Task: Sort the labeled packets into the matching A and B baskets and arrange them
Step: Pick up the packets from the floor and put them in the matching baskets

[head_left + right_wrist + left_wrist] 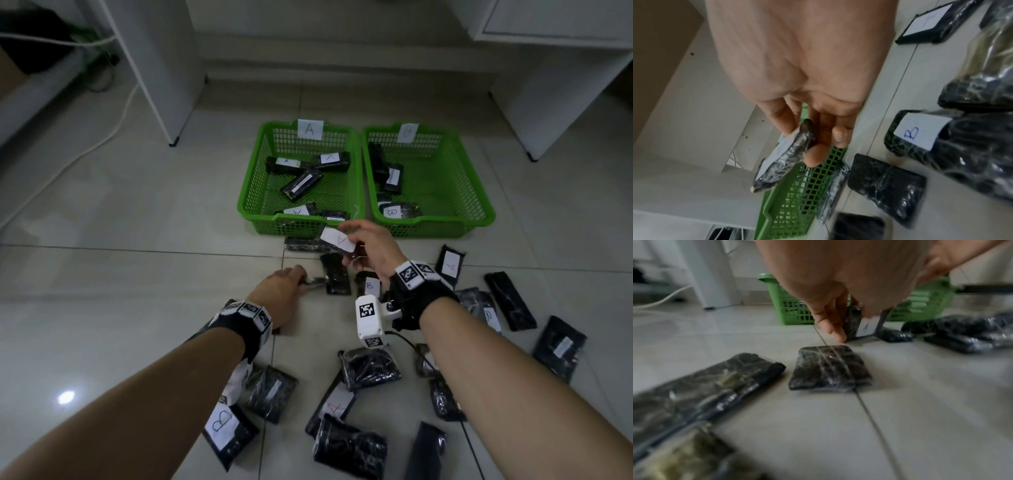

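Two green baskets stand side by side on the tiled floor: basket A (247, 202) on the left and basket B (481, 195) on the right, each with several black packets inside. My right hand (349, 247) pinches a black packet with a white A label (337, 240), holding it in the air just in front of basket A's front rim; the right wrist view shows this packet (781, 162) edge-on between thumb and fingers. Low over the floor, my left hand (303, 277) grips another black packet (337, 278), which stands tilted on edge with a white label (866, 327) whose letter is unclear.
Several more black packets lie scattered on the floor around both arms, among them one marked B (369, 285), one marked A (450, 265) and a B packet (222, 425) near my left forearm. White cabinet panels (164, 85) and a cable (85, 150) stand behind the baskets.
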`<state>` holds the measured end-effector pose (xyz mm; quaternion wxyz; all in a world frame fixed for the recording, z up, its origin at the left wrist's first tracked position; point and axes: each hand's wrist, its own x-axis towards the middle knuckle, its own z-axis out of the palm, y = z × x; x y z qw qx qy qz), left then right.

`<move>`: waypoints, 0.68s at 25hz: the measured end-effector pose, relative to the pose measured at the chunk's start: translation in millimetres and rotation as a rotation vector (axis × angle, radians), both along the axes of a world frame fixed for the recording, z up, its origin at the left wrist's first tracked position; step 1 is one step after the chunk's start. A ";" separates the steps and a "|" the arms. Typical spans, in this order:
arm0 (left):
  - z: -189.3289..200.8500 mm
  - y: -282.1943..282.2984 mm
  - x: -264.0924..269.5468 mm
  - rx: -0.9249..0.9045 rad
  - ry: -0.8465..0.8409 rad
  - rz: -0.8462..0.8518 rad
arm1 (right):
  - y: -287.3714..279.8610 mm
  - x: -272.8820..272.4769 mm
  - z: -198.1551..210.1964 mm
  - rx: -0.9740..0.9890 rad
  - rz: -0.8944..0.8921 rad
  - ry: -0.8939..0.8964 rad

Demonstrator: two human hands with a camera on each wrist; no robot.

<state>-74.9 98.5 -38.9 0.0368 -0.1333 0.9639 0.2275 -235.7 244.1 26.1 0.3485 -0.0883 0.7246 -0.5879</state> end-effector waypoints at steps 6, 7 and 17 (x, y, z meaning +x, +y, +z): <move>27.5 -21.4 -24.7 0.749 0.367 0.604 | 15.5 -13.4 20.8 -0.192 -0.059 -0.094; 34.9 -26.6 -29.3 0.802 0.421 0.628 | 13.9 -17.7 23.4 -0.223 -0.088 -0.109; 76.1 -78.4 -87.4 0.195 0.429 0.413 | -41.4 -40.6 7.0 0.307 0.008 0.865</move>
